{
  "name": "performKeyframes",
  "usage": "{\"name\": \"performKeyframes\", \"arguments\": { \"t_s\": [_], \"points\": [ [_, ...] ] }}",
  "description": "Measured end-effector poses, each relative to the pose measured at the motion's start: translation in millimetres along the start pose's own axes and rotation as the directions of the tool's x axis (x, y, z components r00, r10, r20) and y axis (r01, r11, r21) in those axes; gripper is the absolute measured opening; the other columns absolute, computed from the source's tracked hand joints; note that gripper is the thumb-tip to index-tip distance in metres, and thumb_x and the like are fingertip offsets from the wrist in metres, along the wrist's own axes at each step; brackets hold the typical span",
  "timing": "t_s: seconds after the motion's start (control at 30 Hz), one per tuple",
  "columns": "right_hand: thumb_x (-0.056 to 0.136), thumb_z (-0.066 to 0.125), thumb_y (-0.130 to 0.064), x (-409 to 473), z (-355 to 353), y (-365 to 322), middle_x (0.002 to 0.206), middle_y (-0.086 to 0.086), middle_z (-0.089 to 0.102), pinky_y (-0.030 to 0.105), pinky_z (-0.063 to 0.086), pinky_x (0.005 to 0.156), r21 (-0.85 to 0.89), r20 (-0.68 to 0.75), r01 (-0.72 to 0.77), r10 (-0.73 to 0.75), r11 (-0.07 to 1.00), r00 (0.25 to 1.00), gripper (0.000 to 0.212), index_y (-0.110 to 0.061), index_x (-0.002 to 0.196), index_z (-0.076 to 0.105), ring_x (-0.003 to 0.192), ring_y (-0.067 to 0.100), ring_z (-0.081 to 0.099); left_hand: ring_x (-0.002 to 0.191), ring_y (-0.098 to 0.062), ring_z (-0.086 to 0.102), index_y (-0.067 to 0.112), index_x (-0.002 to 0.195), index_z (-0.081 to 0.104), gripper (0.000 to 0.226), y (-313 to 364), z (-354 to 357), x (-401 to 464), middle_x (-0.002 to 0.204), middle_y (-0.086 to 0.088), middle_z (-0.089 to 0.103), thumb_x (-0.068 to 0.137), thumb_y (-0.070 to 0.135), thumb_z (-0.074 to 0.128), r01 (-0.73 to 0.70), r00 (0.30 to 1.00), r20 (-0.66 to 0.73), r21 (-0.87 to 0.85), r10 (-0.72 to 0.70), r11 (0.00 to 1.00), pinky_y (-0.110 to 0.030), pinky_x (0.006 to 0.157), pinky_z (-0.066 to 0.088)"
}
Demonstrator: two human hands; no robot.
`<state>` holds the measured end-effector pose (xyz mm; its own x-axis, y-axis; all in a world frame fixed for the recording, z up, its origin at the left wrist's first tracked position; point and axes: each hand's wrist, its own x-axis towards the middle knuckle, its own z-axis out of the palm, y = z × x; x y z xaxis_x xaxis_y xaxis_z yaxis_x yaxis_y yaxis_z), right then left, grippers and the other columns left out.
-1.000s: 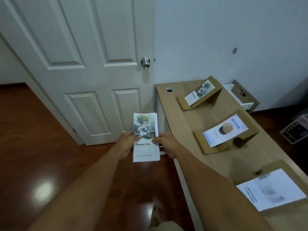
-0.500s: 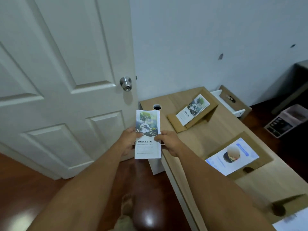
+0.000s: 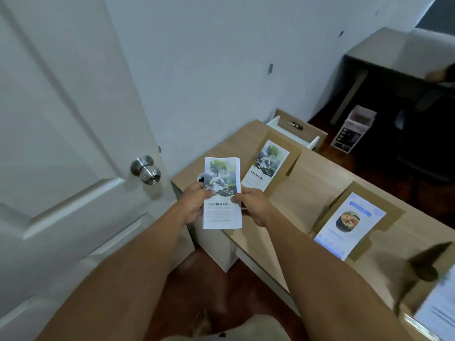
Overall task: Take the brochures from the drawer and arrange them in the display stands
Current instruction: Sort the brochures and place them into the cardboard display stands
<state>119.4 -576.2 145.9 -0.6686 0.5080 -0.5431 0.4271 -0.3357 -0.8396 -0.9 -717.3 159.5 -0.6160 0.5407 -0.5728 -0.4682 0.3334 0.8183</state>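
I hold a small stack of tree-and-globe "Liceria & Co." brochures (image 3: 221, 193) upright in front of me, over the left end of the wooden desk (image 3: 312, 173). My left hand (image 3: 194, 203) grips its left edge and my right hand (image 3: 253, 205) its right edge. Just behind it on the desk a cardboard display stand (image 3: 291, 156) carries a matching brochure (image 3: 264, 166). A second cardboard stand (image 3: 389, 217) to the right holds a blue brochure with a round picture (image 3: 349, 225). A third stand (image 3: 418, 291) with a white sheet is cut off at the lower right. The open drawer (image 3: 293, 131) sticks out behind the desk.
A white panelled door (image 3: 61, 143) with a metal knob (image 3: 145, 169) stands close on my left. A pale wall runs behind the desk. On the dark wood floor at the right sit a small open box (image 3: 352, 129) and a dark desk with a chair.
My view has swung right and closer to the desk, so the far stand now sits right behind the brochures. Both hands keep the same grip on the stack.
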Motion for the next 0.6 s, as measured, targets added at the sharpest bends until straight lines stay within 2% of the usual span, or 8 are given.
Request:
{"name": "performKeyframes", "arguments": {
  "t_s": [0.1,0.17,0.23,0.33,0.43,0.5,0.6],
  "points": [
    [0.084,0.067,-0.007,7.2,0.1,-5.8,0.102,0.011,0.077,0.031,0.055,0.066,0.059,-0.067,0.002,0.002,0.998,0.998,0.026,-0.009,0.110,0.070,0.083,0.024,0.072,0.102,-0.034,0.073,0.008,0.126,0.062,0.034,10.7,-0.6,18.8,0.118,-0.019,0.074,0.092,0.000,0.060,-0.005,0.998,0.067,0.031,0.003,1.000,-0.050,0.087,0.059],
    [0.087,0.068,-0.015,10.0,-2.6,-10.4,0.100,0.010,0.074,0.026,0.051,0.056,0.113,-0.118,0.016,-0.002,0.994,0.993,0.024,-0.012,0.110,0.062,0.077,0.023,0.068,0.100,-0.034,0.073,0.010,0.125,0.061,0.032,13.7,2.3,28.1,0.116,-0.018,0.075,0.094,0.003,0.061,-0.006,0.996,0.092,0.040,0.002,0.999,-0.049,0.085,0.059],
    [0.091,0.068,-0.018,12.9,-8.3,-14.0,0.094,0.008,0.072,0.022,0.046,0.047,0.138,-0.174,0.029,-0.005,0.990,0.985,0.019,-0.016,0.104,0.054,0.070,0.020,0.066,0.100,-0.033,0.073,0.010,0.125,0.059,0.031,16.4,9.0,37.2,0.115,-0.018,0.075,0.094,0.007,0.061,0.007,0.993,0.117,0.037,-0.011,0.999,-0.051,0.090,0.057],
    [0.093,0.070,-0.013,18.5,-19.0,-17.5,0.087,0.007,0.074,0.024,0.049,0.050,0.115,-0.194,0.058,-0.035,0.992,0.980,0.018,-0.015,0.098,0.054,0.068,0.019,0.068,0.104,-0.036,0.072,0.009,0.127,0.058,0.038,20.9,18.2,47.8,0.119,-0.021,0.074,0.089,0.009,0.062,0.032,0.988,0.152,0.004,-0.032,0.999,-0.057,0.096,0.053],
    [0.093,0.071,-0.011,23.1,-25.7,-20.9,0.088,0.007,0.073,0.023,0.050,0.049,0.113,-0.194,0.075,-0.052,0.991,0.980,0.018,-0.015,0.095,0.054,0.070,0.019,0.069,0.114,-0.043,0.068,0.005,0.133,0.058,0.051,21.0,23.7,63.5,0.125,-0.027,0.069,0.082,0.008,0.063,0.030,0.977,0.211,-0.116,-0.005,0.993,-0.061,0.102,0.050],
    [0.092,0.072,-0.012,26.6,-28.5,-22.2,0.090,0.007,0.073,0.022,0.050,0.048,0.121,-0.200,0.077,-0.052,0.990,0.979,0.019,-0.016,0.093,0.054,0.071,0.019,0.069,0.114,-0.044,0.068,0.005,0.136,0.054,0.053,21.0,26.2,68.5,0.126,-0.026,0.069,0.084,0.008,0.066,0.026,0.972,0.233,-0.129,0.004,0.991,-0.061,0.100,0.052],
    [0.091,0.074,-0.013,31.6,-28.5,-24.3,0.089,0.007,0.074,0.025,0.053,0.053,0.120,-0.190,0.070,-0.047,0.990,0.981,0.020,-0.015,0.094,0.054,0.070,0.018,0.070,0.101,-0.038,0.074,0.006,0.126,0.057,0.034,24.7,27.3,64.3,0.113,-0.019,0.075,0.094,-0.001,0.061,0.012,0.974,0.227,-0.122,0.016,0.992,-0.051,0.088,0.059]
  ]
}}
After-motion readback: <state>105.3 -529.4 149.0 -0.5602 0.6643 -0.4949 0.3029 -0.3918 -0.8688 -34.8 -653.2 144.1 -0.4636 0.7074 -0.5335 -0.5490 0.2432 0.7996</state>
